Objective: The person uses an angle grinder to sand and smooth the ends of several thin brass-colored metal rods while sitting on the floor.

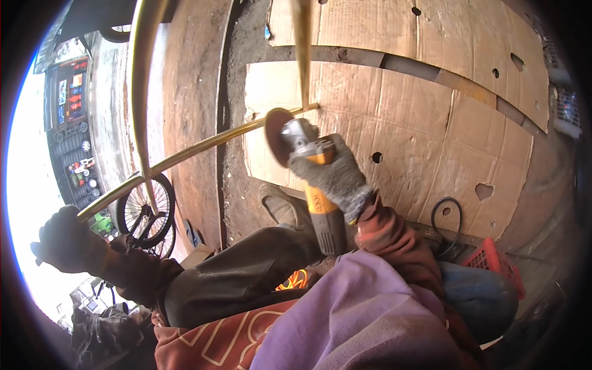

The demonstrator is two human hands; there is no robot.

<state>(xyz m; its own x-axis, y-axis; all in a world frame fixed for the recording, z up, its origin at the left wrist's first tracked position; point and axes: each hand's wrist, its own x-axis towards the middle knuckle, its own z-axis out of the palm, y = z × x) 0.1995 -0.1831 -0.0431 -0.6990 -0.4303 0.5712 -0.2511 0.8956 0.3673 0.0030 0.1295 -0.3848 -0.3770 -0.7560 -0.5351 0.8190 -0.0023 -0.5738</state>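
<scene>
In a grey knitted glove, my right hand (336, 176) is wrapped round the head end of a yellow and grey angle grinder (322, 209). Its round brown disc (279, 137) stands beside a long gold-coloured metal bar (206, 143), close to the bar's far end; whether they touch I cannot tell. My left hand (71, 242), also gloved, is closed round the bar's near left end. Two more gold bars meet this one: an upright bar (139, 92) on the left and another bar (302, 55) near the disc.
Flattened cardboard sheets (394, 129) with holes cover the ground ahead. A red plastic crate (493, 262) and a black cable loop (446, 222) lie at right. An orange cord (295, 280) is beside my leg. Bicycle wheels (146, 209) stand at left, and a dark vehicle (69, 105) is beyond.
</scene>
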